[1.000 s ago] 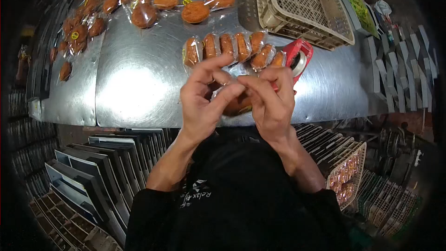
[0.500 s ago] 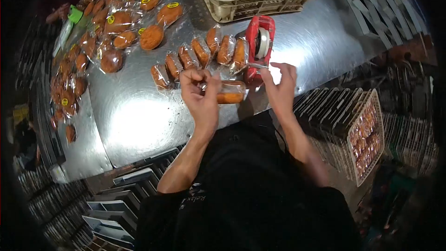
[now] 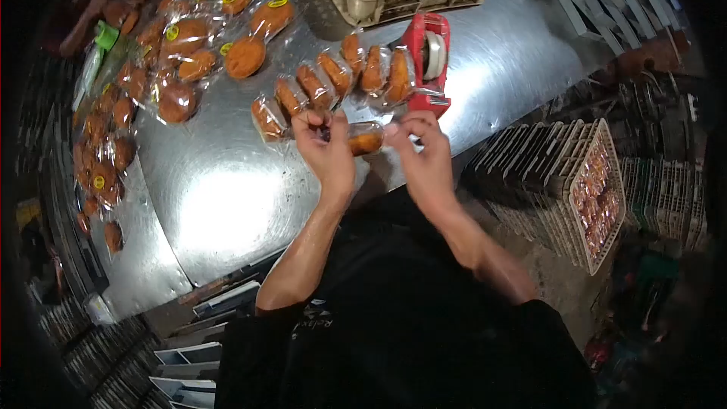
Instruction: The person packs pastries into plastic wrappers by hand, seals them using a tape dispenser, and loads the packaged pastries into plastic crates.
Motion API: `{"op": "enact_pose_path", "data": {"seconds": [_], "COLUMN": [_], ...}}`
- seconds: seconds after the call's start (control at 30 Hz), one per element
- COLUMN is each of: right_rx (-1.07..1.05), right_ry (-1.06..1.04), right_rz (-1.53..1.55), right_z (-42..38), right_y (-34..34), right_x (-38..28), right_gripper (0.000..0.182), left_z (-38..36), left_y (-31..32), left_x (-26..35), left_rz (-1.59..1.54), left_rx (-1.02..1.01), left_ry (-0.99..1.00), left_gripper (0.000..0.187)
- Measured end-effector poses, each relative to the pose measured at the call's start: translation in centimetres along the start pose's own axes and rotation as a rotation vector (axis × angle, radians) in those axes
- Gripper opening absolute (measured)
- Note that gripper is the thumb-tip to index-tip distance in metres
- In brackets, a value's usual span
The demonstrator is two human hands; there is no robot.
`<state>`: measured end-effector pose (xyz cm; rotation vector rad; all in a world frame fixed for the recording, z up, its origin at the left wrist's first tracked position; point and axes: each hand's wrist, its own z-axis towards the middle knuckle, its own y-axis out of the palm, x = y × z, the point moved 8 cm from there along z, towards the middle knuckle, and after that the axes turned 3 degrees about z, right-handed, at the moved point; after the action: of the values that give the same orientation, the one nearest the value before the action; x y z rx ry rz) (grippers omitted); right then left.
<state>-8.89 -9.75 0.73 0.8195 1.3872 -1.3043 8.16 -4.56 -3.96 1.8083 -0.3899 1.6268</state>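
Observation:
A bread roll [image 3: 366,141] in clear plastic lies across between my two hands, just above the metal table's near edge. My left hand [image 3: 327,153] is closed round its left end, with the fingers curled. At the other end my right hand [image 3: 425,160] pinches by the clear wrapper; anything thin between its fingertips is too small to make out. Behind the right hand stands a red tape dispenser [image 3: 416,36] with a pale tape roll [image 3: 435,56]. Several more wrapped bread rolls [image 3: 315,85] lie in a slanting row beyond my left hand, reaching to the dispenser.
Many bagged round breads [image 3: 245,57], some with yellow labels, cover the table's left side. A cream plastic crate [image 3: 420,1] sits at the back. Stacked crates [image 3: 602,238] with wrapped goods stand off the right edge. A bare hand of another person shows far left.
My right hand has moved left and nearer from the dispenser to the roll's right end, and its fingers have closed. The left hand still holds the roll. The view has shifted slightly.

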Motion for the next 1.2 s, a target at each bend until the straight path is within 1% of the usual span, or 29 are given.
{"op": "enact_pose_path", "data": {"seconds": [0.03,0.07,0.1,0.13,0.2,0.23,0.3,0.33,0.37,0.43,0.47,0.5,0.57,0.63,0.7,0.77,0.8,0.83,0.87,0.93,0.97,1.0,1.03,1.07,1.1,1.13,1.17,1.2], "right_rx": [-0.067,-0.115,-0.163,-0.192,-0.295,-0.480,-0.797,-0.636,-0.583,-0.739,-0.808,-0.770,-0.624,-0.683,-0.591,-0.532,-0.530,-0.522,-0.514,-0.550,-0.540,-0.557,-0.572,-0.567,-0.558,-0.517,-0.510,-0.475], "right_ry": [-0.157,-0.130,-0.114,-0.116,0.268,0.472,0.664,0.646,0.480,0.437,0.246,-0.002,0.037,0.123,0.101,0.153,0.129,0.103,0.104,0.000,0.006,-0.070,-0.154,-0.272,-0.387,-0.494,-0.495,-0.361], "right_rz": [0.000,0.023,0.041,0.037,0.359,0.398,0.474,0.615,0.513,0.527,0.439,0.221,0.183,0.363,0.261,0.322,0.318,0.314,0.314,0.181,0.175,0.155,0.133,0.067,-0.001,-0.135,-0.142,0.043], "right_z": [-0.6,-0.8,-0.6,-0.3,0.2,-0.2,-0.5,-0.3,0.4,-0.4,0.2,1.4,4.2,5.6,6.4,6.3,6.2,6.1,5.7,5.8,5.5,5.3,5.3,4.9,4.6,4.5,4.6,5.0], "right_y": [1.5,3.1,4.5,5.1,7.0,8.3,11.7,13.3,14.6,17.2,17.5,17.1,16.8,17.0,15.2,13.7,13.5,13.2,12.8,12.6,12.4,12.8,13.4,13.8,14.1,14.0,13.9,13.4], "right_x": [-2.7,-3.2,-3.6,-3.8,-1.5,-1.1,-1.1,0.0,-0.9,-3.5,-4.2,-4.9,-4.2,-5.6,-5.9,-6.2,-6.2,-6.1,-5.6,-5.4,-5.6,-6.7,-7.8,-9.4,-10.8,-11.6,-10.8,-8.7], "right_gripper": [0.018,0.016,0.017,0.017,0.030,0.035,0.028,0.025,0.025,0.024,0.022,0.020,0.021,0.021,0.021,0.022,0.023,0.023,0.023,0.029,0.029,0.036,0.042,0.051,0.059,0.070,0.070,0.074], "left_z": [0.1,0.0,0.1,-0.1,0.0,0.2,1.2,1.7,1.8,1.4,2.1,2.9,5.6,8.3,11.2,18.1,20.9,22.0,21.8,23.0,21.9,20.2,16.9,13.9,11.1,8.8,7.2,7.0], "left_y": [-0.5,-0.4,-0.9,-1.0,-2.3,-3.8,-6.3,-8.3,-9.4,-10.7,-12.0,-12.8,-13.9,-13.2,-15.7,-21.4,-24.4,-26.6,-27.2,-25.7,-24.4,-22.5,-17.6,-13.8,-10.6,-9.3,-8.1,-7.4], "left_x": [-0.4,0.3,1.1,2.4,5.0,5.9,6.9,6.8,7.9,8.0,7.7,7.2,5.8,2.2,1.3,3.5,3.0,3.3,3.4,3.1,2.8,2.5,5.5,7.6,8.4,8.1,7.8,7.7], "left_rz": [-0.045,-0.130,-0.132,-0.109,-0.071,-0.066,-0.130,-0.249,-0.246,-0.440,-0.332,-0.324,0.267,0.272,0.339,0.791,0.984,1.168,1.169,1.037,0.851,0.658,0.345,0.223,0.116,0.007,-0.101,-0.106], "left_rx": [0.016,0.002,0.021,-0.018,-0.081,-0.043,0.031,0.221,0.252,0.234,0.188,0.212,0.178,0.031,0.142,0.338,0.599,0.862,0.854,0.611,0.583,0.552,0.415,0.311,0.145,0.055,-0.031,-0.038], "left_ry": [-0.036,-0.064,-0.061,-0.006,0.112,0.113,0.048,0.036,0.055,-0.260,-0.185,-0.166,-0.207,-0.378,-0.414,-0.131,-0.219,-0.303,-0.301,-0.229,-0.071,0.087,0.101,0.018,-0.022,-0.044,-0.064,-0.063], "left_gripper": [0.025,0.028,0.028,0.029,0.031,0.031,0.026,0.028,0.028,0.060,0.083,0.083,0.082,0.102,0.103,0.101,0.097,0.093,0.093,0.087,0.080,0.074,0.066,0.060,0.053,0.046,0.040,0.040]}}
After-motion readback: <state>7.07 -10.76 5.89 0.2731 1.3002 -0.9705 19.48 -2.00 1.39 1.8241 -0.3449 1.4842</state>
